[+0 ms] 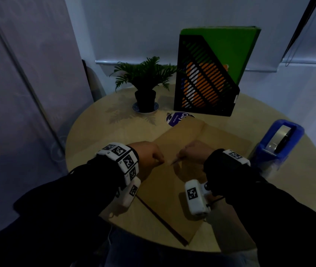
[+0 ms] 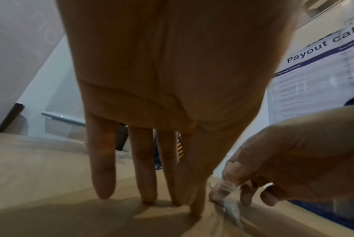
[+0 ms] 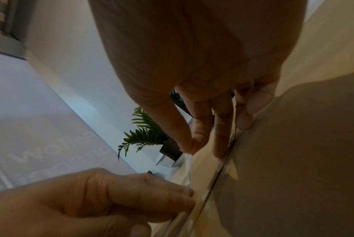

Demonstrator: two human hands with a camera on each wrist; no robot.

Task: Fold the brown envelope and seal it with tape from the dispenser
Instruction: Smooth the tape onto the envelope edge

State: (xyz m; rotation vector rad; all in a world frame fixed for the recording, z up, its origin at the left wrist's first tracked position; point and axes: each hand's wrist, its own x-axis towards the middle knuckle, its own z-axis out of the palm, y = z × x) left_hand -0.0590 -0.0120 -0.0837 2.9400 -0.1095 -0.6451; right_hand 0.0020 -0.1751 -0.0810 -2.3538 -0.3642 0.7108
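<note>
The black slotted plastic magazine file (image 1: 203,81) at the far side of the table holds a green folder (image 1: 230,49) standing upright and orange-and-white printed material, seen through the slots. The blue plastic tape dispenser (image 1: 280,143) at the right edge carries a roll of clear tape. A small black pot (image 1: 145,101) holds a green fern-like plant (image 1: 143,74) and stands on a patterned saucer.

The round light-wood table (image 1: 95,128) sits against pale walls and a frosted panel on the left. The brown paper envelope (image 1: 165,182) lies flat in the centre, reaching the near edge.

Your left hand (image 1: 147,153) rests straight fingers (image 2: 143,176) on the envelope. Your right hand (image 1: 195,151) pinches a strip of clear tape (image 2: 229,206) against the paper with curled fingers, just beside the left.

A round dark-blue sticker (image 1: 178,118) reads "Clay". A wall sheet (image 2: 322,72) reads "Payout cale".
</note>
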